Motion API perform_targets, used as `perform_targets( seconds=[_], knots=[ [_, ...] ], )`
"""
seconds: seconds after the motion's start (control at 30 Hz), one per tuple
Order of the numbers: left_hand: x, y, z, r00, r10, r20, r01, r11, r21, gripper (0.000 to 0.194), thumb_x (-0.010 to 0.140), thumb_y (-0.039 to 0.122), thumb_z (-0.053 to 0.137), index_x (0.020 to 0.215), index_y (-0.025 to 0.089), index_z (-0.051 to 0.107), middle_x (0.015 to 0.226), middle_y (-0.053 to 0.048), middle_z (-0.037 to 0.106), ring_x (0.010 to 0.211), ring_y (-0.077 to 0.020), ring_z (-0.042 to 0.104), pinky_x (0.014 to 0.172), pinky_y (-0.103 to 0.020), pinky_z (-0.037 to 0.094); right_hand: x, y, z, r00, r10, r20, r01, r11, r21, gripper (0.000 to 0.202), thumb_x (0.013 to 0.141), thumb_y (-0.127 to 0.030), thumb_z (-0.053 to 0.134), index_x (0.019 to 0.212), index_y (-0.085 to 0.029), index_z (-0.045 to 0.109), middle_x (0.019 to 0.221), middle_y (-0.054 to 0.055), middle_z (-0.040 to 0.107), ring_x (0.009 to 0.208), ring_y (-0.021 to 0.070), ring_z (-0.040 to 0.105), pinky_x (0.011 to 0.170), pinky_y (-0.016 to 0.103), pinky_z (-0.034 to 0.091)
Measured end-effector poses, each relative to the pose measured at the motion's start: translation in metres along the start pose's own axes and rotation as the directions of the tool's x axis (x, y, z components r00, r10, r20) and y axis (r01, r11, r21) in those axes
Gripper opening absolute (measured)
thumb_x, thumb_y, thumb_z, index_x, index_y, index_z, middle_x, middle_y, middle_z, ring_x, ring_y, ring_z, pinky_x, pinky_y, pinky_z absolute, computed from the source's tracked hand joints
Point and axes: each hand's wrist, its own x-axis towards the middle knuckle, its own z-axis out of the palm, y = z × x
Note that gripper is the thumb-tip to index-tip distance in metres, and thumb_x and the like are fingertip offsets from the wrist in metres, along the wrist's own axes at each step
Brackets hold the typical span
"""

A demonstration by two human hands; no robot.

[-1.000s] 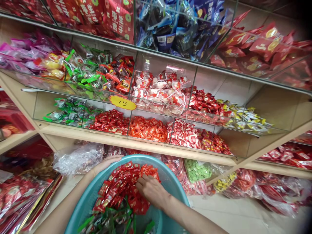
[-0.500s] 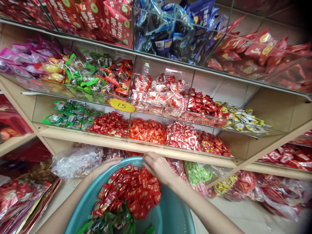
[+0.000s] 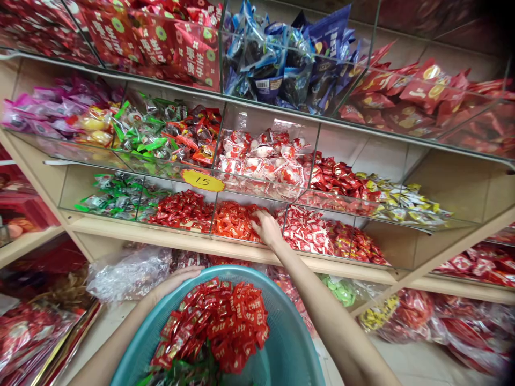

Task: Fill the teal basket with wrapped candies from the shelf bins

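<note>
A teal plastic basket (image 3: 293,316) stands low in front of me, with red-wrapped candies (image 3: 217,321) heaped inside and green-wrapped candies (image 3: 185,372) nearer to me. My left hand (image 3: 175,281) holds the basket's far left rim, its fingers laid along the edge. Up in the lowest shelf row, my right hand (image 3: 267,229) reaches into a compartment of orange-red wrapped candies (image 3: 233,217). Its fingers bend down onto the candies and the fingertips are partly hidden, so whether they grip any cannot be seen.
Clear dividers split the shelves into bins. White-and-red candies (image 3: 308,230) fill the bin to the right, dark red candies (image 3: 185,209) the one to the left. A yellow price tag (image 3: 202,180) reads 15. Plastic bags (image 3: 129,273) lie under the bottom shelf board (image 3: 161,237).
My right hand has moved from above the basket's far rim up and forward into the orange-red candy bin. My left hand stays on the rim. The view has shifted slightly.
</note>
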Motion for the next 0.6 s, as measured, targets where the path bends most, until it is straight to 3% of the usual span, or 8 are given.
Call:
perform_targets(
  seconds=[0.23,0.6],
  knots=[
    [0.003,0.0,0.001,0.999,-0.034,0.021,0.036,0.995,-0.096,0.055,0.067,0.051,0.066,0.113,0.021,0.064,0.124,-0.004,0.062,0.12,-0.026,0.05,0.105,-0.032,0.036,-0.002,0.006,0.014,1.0,-0.001,-0.028,0.001,1.0,0.015,0.038,0.085,-0.021,0.048,0.124,-0.02,0.051,0.12,0.01,0.057,0.109,0.0218,0.051,0.091,0.034,0.043],
    [0.001,0.005,0.002,1.0,-0.022,-0.015,0.021,0.998,-0.055,0.049,0.067,0.048,0.065,0.108,0.022,0.067,0.12,-0.004,0.064,0.122,-0.0282,0.049,0.107,-0.036,0.034,-0.006,0.011,0.015,0.995,-0.005,-0.099,0.015,0.995,0.095,0.04,0.083,-0.013,0.041,0.12,-0.019,0.053,0.117,0.011,0.054,0.105,0.0219,0.052,0.091,0.035,0.043]
  ],
)
